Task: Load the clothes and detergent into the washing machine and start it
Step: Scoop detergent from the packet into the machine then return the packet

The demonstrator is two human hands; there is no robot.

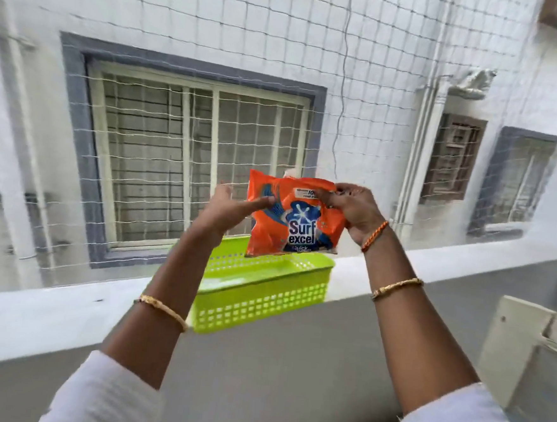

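A: Where the parapet ledge (66, 308) crosses the view, what do you register first?

B: I log a white building wall (371, 85) behind netting (217, 25), with a barred window (188, 168) set in a grey frame. On the ledge I note a lime-green perforated basket (258, 295).

A: Position of the detergent?

B: I read the orange detergent packet (295, 217) held upright above the basket, clear of it, front label facing the camera.

A: Hand status?

B: I see the right hand (356, 209) pinching the packet's upper right edge, fingers closed on it. The left hand (227, 210) is spread, fingers extended, fingertips touching the packet's left side without a closed grip. Each forearm carries a gold bangle (165, 308).
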